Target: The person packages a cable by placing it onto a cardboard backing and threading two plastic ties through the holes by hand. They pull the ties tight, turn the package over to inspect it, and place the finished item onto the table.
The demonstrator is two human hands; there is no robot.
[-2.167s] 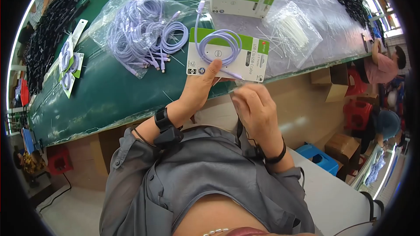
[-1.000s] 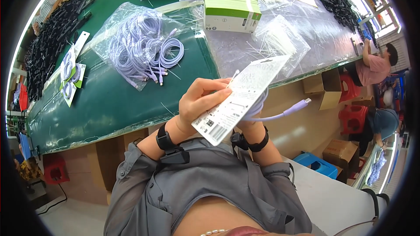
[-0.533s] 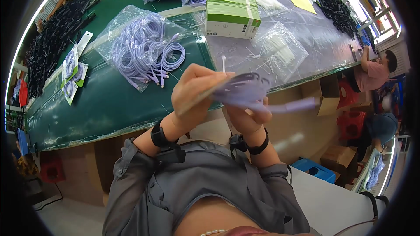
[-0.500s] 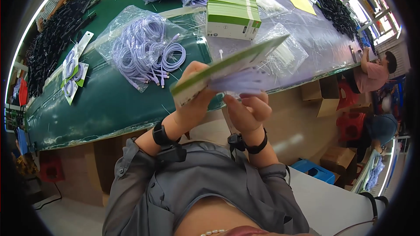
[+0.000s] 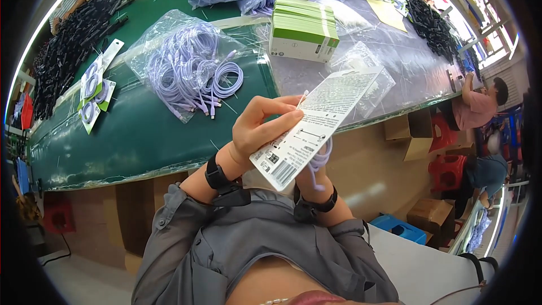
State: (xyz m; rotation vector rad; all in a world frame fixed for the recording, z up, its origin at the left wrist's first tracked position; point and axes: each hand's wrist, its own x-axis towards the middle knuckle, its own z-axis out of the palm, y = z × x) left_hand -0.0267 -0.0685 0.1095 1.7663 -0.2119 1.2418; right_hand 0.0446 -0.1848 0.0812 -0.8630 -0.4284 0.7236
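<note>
My left hand (image 5: 262, 127) is closed on the left edge of a white printed packaging card (image 5: 333, 113), held tilted above the table's front edge. A thin white tie (image 5: 304, 97) sticks up by its fingertips. Behind the card hangs a lilac coiled cable (image 5: 320, 161), only partly showing below the card's right edge. My right hand (image 5: 307, 181) is behind the card's lower end, and its fingers are hidden. On the green mat, nearest my left hand, lies a clear bag of lilac cables (image 5: 183, 62).
A stack of green-and-white cards (image 5: 302, 34) stands beyond my hands, with a bag of white ties (image 5: 372, 87) beside it. Finished-looking cards with cables (image 5: 93, 93) lie at left, near a black cable heap (image 5: 68, 51). Another person (image 5: 477, 107) sits at far right.
The card has turned from nearly edge-on to showing its printed white back. My right hand has dropped behind it, and the cable is now mostly hidden.
</note>
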